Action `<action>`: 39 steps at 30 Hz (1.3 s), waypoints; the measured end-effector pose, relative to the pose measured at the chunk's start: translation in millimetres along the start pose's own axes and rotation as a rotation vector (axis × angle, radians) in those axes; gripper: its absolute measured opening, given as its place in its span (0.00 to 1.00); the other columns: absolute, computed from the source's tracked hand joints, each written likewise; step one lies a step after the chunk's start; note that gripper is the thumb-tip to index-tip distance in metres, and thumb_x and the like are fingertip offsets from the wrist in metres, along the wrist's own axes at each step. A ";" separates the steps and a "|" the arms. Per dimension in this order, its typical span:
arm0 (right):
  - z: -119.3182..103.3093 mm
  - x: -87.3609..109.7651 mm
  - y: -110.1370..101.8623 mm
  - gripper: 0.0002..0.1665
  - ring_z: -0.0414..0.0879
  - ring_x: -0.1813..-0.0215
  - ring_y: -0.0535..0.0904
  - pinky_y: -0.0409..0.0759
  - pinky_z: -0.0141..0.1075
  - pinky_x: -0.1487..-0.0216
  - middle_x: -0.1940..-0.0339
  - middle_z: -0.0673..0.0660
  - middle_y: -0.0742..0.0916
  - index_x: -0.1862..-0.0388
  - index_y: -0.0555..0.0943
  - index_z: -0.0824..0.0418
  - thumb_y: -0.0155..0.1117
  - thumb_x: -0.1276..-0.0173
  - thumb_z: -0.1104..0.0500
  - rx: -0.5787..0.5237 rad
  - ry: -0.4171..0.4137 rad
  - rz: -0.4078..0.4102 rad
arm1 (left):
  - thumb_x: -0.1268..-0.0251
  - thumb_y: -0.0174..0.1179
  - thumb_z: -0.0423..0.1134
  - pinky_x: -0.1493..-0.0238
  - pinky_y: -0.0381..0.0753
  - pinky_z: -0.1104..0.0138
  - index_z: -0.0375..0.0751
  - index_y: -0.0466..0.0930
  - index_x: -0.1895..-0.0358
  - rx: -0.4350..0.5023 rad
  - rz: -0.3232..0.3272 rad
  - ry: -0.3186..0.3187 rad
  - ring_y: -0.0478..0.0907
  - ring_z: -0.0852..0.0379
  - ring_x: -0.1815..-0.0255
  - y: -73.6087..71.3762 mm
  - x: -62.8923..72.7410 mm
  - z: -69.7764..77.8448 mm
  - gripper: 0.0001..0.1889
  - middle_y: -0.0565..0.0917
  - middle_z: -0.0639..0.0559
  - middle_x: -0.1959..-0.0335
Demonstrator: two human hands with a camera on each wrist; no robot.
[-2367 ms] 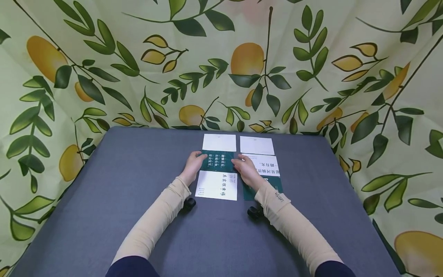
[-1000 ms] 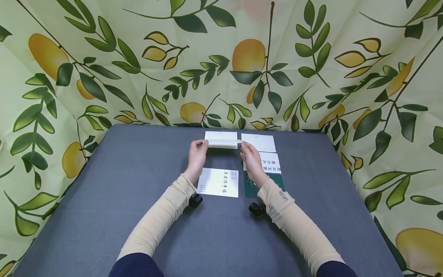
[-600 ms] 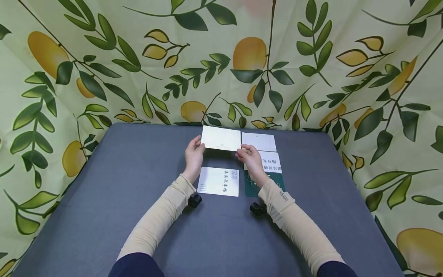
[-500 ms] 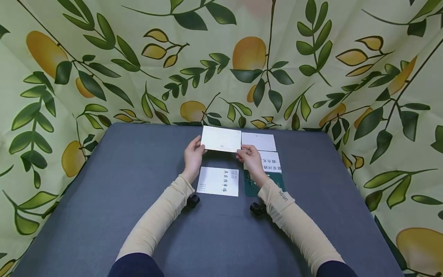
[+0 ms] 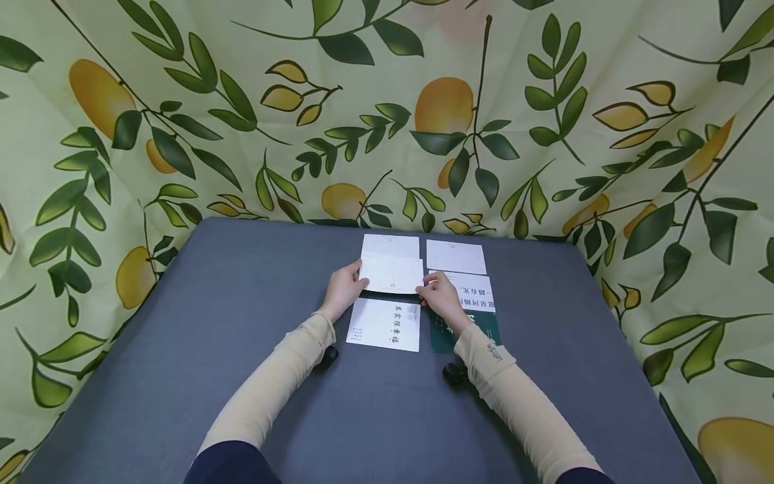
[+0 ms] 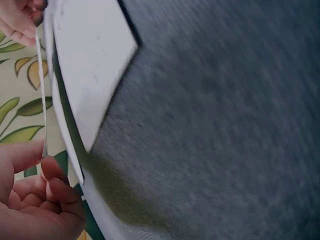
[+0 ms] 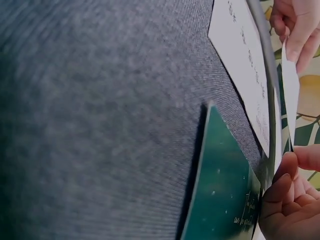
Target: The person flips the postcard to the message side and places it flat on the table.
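Observation:
Both hands hold one postcard [image 5: 393, 277] by its ends, its white side facing up. My left hand [image 5: 343, 292] pinches the left end between thumb and fingers. At the other end, the thumb and fingers of my right hand [image 5: 443, 296] grip the near right corner. A dark shadow shows under the card's near edge, and the left wrist view shows the card [image 6: 41, 90] edge-on above the cloth. It overlaps the far white card [image 5: 390, 245] in the head view. Nearer to me lies a white card [image 5: 383, 325] with dark handwritten-style characters.
In a right-hand column lie a white card [image 5: 455, 257], a white card with characters [image 5: 478, 292], and a green card [image 5: 491, 326] partly behind my right wrist. Grey-blue cloth [image 5: 242, 282] covers the table. A leaf-and-fruit patterned curtain [image 5: 387, 154] hangs behind.
The postcard lay green side up, then both hands lifted it and turned it white side up. Since half a second ago, they have lowered it toward me, between the far and near cards.

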State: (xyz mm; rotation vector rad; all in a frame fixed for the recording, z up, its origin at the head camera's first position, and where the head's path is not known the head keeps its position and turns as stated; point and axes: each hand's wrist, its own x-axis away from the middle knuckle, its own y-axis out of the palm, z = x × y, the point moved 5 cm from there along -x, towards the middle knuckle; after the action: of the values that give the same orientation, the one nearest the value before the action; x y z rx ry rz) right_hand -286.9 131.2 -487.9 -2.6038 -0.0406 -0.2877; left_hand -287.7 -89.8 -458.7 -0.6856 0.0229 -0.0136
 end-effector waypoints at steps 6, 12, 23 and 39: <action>-2.1 -2.2 3.7 0.16 0.44 0.75 0.76 0.69 0.32 0.72 0.76 0.54 0.80 0.49 0.71 0.60 0.58 0.34 0.57 0.081 -0.036 -0.056 | 0.38 0.57 0.34 0.81 0.65 0.72 0.30 0.65 0.35 -0.100 -0.029 0.003 0.66 0.60 0.85 5.2 -3.6 -3.5 0.28 0.77 0.44 0.82; 0.2 -3.9 3.2 0.15 0.44 0.74 0.76 0.69 0.32 0.71 0.76 0.54 0.80 0.51 0.72 0.61 0.58 0.34 0.57 0.127 -0.018 -0.092 | 0.38 0.57 0.35 0.57 0.80 0.61 0.31 0.66 0.36 -0.175 -0.062 0.002 0.82 0.50 0.60 11.4 -4.0 -7.2 0.27 0.81 0.36 0.49; 3.2 -6.8 6.7 0.16 0.44 0.75 0.75 0.69 0.32 0.71 0.78 0.54 0.81 0.51 0.75 0.63 0.60 0.35 0.57 0.197 -0.014 -0.120 | 0.37 0.57 0.35 0.39 0.72 0.55 0.29 0.67 0.37 -0.220 -0.103 -0.033 0.73 0.42 0.38 15.9 -2.0 -7.5 0.25 0.75 0.35 0.40; -8.4 -7.6 9.2 0.16 0.49 0.64 0.73 0.69 0.33 0.67 0.62 0.60 0.81 0.51 0.75 0.64 0.58 0.36 0.58 0.315 -0.031 -0.087 | 0.34 0.54 0.40 0.39 0.72 0.54 0.29 0.66 0.36 -0.283 -0.155 -0.061 0.72 0.41 0.38 10.6 -2.9 -8.5 0.26 0.73 0.34 0.39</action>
State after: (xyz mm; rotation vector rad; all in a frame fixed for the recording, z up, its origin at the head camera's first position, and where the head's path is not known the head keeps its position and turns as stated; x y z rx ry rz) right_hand -295.2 119.3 -486.9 -2.2963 -0.1942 -0.2500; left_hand -290.7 -86.9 -471.9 -0.9691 -0.0883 -0.1410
